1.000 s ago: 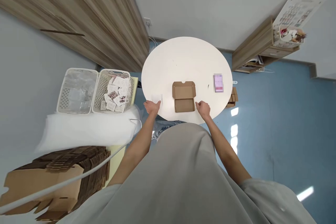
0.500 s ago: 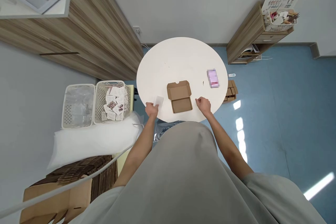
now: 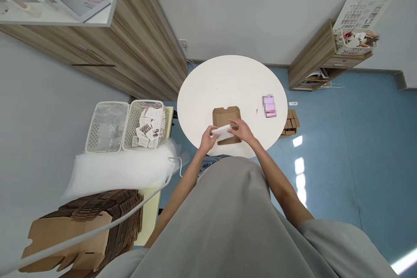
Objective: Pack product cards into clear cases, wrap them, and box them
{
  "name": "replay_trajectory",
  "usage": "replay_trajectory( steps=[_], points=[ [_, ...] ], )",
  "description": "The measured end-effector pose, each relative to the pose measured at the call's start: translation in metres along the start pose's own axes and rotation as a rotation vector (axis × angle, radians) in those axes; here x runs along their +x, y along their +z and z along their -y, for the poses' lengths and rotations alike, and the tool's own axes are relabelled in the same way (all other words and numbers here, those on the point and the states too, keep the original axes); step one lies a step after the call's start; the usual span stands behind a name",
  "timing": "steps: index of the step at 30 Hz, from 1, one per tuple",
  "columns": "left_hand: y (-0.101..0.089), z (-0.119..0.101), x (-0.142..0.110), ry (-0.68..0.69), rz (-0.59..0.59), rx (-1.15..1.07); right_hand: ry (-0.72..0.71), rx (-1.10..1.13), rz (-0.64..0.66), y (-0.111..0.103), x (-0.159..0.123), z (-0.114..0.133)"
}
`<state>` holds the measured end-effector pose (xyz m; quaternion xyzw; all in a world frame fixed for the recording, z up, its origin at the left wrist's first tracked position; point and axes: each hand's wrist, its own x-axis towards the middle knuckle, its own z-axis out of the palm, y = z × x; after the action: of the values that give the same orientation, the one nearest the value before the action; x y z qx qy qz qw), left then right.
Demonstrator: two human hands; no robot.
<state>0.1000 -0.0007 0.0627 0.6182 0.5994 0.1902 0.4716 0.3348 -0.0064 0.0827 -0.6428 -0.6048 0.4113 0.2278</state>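
A small flat white packet (image 3: 223,132), its contents not clear, is held over an open brown cardboard box (image 3: 224,116). My left hand (image 3: 207,139) pinches its left end. At its right end my right hand (image 3: 241,131) grips it between thumb and fingers. The box lies on the white oval table (image 3: 202,91) with its lid folded back toward the wall; my hands and the packet hide part of its tray. A pixelated pinkish-purple item (image 3: 269,106) lies to the right on the table.
Left of the table are a white basket of printed cards (image 3: 150,126), a basket of clear bags (image 3: 109,132), a white foam-like roll (image 3: 120,171) and stacked flat cardboard boxes (image 3: 97,226). A cabinet (image 3: 156,30) rises at left. Small brown boxes (image 3: 291,122) sit beyond the table's right edge.
My left hand has brought the white packet rightward from beside the box to over it. My right hand has moved left and taken hold of the packet's other end. The view has shifted slightly.
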Motion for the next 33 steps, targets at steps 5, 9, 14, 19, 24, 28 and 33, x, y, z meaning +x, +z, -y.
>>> replay_trajectory(
  steps=[5,9,14,19,24,28,33],
  points=[
    [0.017,-0.001,0.017,-0.034,0.113,-0.026,0.165,0.014,0.09,0.004,0.003,-0.015],
    [0.038,0.002,0.032,-0.176,0.036,0.032,0.296,-0.103,0.018,0.014,0.007,-0.03],
    [0.066,0.011,0.038,-0.357,-0.054,0.042,0.462,-0.269,0.078,0.028,0.013,-0.04],
    [0.079,0.019,0.033,-0.294,-0.047,0.23,0.482,-0.45,0.139,0.041,0.018,-0.043],
    [0.084,0.015,0.034,-0.264,-0.002,0.383,0.442,-0.569,0.19,0.05,0.023,-0.039],
    [0.083,0.013,0.036,-0.266,0.054,0.433,0.391,-0.609,0.226,0.053,0.021,-0.037],
    [0.061,0.016,0.042,-0.234,-0.013,0.348,0.363,-0.516,0.109,0.038,0.018,-0.041]
  ],
)
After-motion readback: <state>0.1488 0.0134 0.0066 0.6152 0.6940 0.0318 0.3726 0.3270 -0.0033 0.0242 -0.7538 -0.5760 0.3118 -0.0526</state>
